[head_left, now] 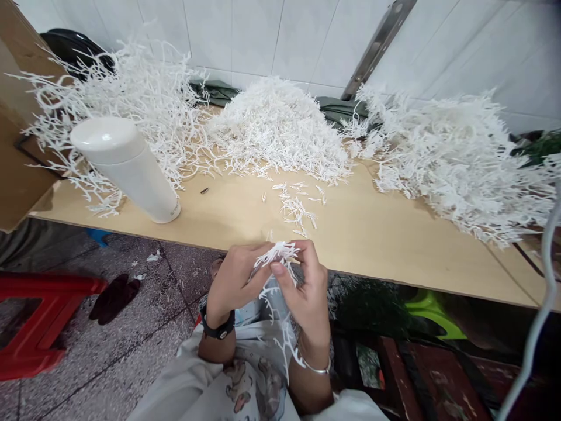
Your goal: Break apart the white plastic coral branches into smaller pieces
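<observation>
Both my hands meet over the table's front edge, closed around a white plastic branch (272,295) with thin twigs. Its stem hangs down between my wrists toward my lap. A tuft of white needle-like sprigs (280,251) sits at the top, between my fingers. My left hand (236,278) pinches it from the left side, its fingertips partly hidden behind the tuft. On the other side my right hand (309,286) grips with the thumb pressed near the tuft's base. Just beyond my hands, several loose white sprigs (298,211) lie scattered on the table (368,228).
A white bottle (131,172) stands at the left, before a heap of branched white stems (144,99). A mound of small sprigs (280,126) is at the middle back; another white heap (464,158) lies right. A cable (537,327) hangs at right. A red stool (44,321) stands left.
</observation>
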A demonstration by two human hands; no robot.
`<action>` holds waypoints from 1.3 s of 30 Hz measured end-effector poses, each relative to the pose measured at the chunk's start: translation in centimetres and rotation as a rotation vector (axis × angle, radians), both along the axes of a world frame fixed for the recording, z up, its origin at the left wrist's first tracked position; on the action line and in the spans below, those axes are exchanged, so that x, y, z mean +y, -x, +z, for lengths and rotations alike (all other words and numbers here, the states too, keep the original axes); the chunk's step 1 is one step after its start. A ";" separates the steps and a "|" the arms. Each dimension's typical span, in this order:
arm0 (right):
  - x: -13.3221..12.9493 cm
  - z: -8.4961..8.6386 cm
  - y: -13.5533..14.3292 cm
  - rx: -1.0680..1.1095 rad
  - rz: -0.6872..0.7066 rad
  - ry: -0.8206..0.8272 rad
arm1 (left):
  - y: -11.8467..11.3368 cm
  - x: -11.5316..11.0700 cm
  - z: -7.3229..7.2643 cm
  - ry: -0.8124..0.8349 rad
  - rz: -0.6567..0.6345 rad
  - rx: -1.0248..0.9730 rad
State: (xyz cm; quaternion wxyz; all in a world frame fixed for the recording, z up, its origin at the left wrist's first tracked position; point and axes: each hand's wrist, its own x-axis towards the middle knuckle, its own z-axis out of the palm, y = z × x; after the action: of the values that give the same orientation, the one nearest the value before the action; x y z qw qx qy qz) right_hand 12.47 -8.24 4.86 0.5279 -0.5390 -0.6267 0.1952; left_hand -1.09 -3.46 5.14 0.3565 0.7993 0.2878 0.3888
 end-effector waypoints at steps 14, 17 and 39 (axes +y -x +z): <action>0.6 -0.6 -1.0 -0.056 0.042 0.013 | -0.3 -0.3 0.1 0.085 -0.062 -0.134; 0.7 -0.5 -1.2 -0.100 0.029 0.001 | -0.2 -0.4 0.3 0.138 -0.074 -0.135; 0.0 -0.2 1.7 1.081 -0.214 0.016 | -4.8 -2.3 -1.2 1.029 -0.609 -0.720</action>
State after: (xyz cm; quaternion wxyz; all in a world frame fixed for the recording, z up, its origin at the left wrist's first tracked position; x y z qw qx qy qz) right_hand 10.74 -8.25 4.67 0.7874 -0.4266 -0.2065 0.3943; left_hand 3.73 -5.78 3.91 0.8563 0.3955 0.0624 0.3263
